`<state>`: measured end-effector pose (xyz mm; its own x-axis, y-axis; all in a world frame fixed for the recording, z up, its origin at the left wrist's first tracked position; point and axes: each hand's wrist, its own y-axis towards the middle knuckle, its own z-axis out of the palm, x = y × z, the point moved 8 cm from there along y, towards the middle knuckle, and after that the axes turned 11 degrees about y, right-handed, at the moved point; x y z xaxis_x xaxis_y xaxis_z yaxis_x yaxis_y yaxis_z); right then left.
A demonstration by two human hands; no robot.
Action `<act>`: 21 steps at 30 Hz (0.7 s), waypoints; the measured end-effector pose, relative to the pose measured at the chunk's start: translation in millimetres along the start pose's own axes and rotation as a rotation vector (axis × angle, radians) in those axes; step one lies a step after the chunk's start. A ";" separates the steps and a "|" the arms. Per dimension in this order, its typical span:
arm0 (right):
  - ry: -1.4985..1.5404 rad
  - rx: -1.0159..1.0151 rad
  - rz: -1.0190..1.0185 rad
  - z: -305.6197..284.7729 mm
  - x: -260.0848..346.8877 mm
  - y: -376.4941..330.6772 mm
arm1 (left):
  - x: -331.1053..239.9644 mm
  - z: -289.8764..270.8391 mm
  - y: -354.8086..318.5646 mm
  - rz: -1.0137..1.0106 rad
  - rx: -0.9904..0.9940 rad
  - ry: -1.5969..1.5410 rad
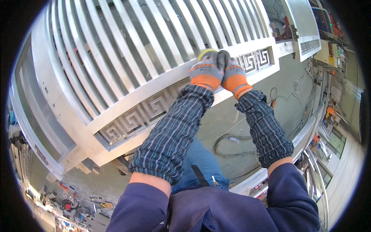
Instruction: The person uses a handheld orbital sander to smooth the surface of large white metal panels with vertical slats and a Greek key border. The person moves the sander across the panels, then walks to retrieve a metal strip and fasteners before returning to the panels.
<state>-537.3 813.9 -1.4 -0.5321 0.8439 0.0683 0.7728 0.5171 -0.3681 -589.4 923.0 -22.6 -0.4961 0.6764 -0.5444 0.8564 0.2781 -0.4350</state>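
Note:
Both my hands wear grey and orange work gloves and are side by side over the lower rail of a large silver metal gate panel (170, 79). The fingers of my left hand (206, 71) are curled forward, with a curved yellow edge of something showing at their far side. My right hand (233, 73) presses against the left one, its fingers also closed. What lies between or under the fingers is hidden. Upright slats run away from the rail, and a strip of square-spiral fretwork (154, 106) sits below it, partly covered by my left sleeve.
A second slatted panel (303, 23) stands at the far right. A dark cable (222, 145) lies looped on the grey floor near my legs. Metal bars (317, 166) run along the right side. Tools and scraps (77, 205) litter the floor at lower left.

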 end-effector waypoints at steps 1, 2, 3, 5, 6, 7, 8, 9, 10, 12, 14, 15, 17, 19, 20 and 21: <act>0.073 0.016 0.063 3.1 -37.2 6.2 | -27.6 1.7 10.5 0.049 -0.028 -0.020; 0.059 0.041 0.072 -12.2 -47.4 7.4 | -47.9 -0.8 18.2 0.083 -0.056 -0.029; 0.055 0.023 0.055 -1.6 -78.8 17.2 | -64.8 -1.7 30.0 0.063 -0.042 -0.099; 0.107 -0.013 0.078 -7.1 -120.6 22.4 | -99.7 8.7 50.0 0.107 0.093 -0.068; 0.184 -0.031 0.085 -18.4 -119.2 29.4 | -101.7 10.5 59.3 0.092 0.112 -0.066; 0.197 -0.035 0.135 -26.0 -130.6 28.4 | -112.9 13.8 64.1 0.096 0.142 -0.046; 0.107 -0.015 0.153 -19.1 -161.4 31.4 | -129.7 18.4 66.1 0.110 0.184 -0.059; -0.039 0.060 0.190 -11.8 -193.6 36.9 | -142.9 19.0 65.3 0.158 0.177 -0.107; -0.122 0.094 0.184 -6.5 -212.8 45.8 | -147.4 19.1 58.1 0.189 0.176 -0.144; 0.202 -0.140 0.408 -29.4 -219.9 61.2 | -130.2 -3.3 38.5 0.211 0.035 -0.055; 0.219 -0.077 0.355 -40.5 -277.4 85.7 | -92.3 -16.7 12.3 0.139 -0.163 -0.208; 0.262 0.020 0.367 -44.7 -267.8 96.1 | -43.2 -24.4 -4.1 0.147 -0.204 -0.330; 0.259 -0.134 0.454 -64.1 -334.6 94.1 | 50.7 -45.1 -50.8 0.149 -0.340 -0.427; 0.194 -0.135 0.463 -57.2 -356.8 98.2 | 173.2 -77.9 -104.4 0.062 -0.494 -0.405; 0.127 -0.086 0.424 -57.1 -342.0 96.5 | 229.2 -92.6 -136.0 -0.012 -0.525 -0.340; 0.142 -0.090 0.458 -57.5 -335.4 89.3 | 256.2 -113.8 -161.5 -0.170 -0.525 -0.241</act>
<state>-270.0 585.2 -3.9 -0.0830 0.9955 0.0458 0.9466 0.0931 -0.3087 -838.6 1128.9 -10.2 -0.5982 0.4365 -0.6721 0.6878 0.7099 -0.1511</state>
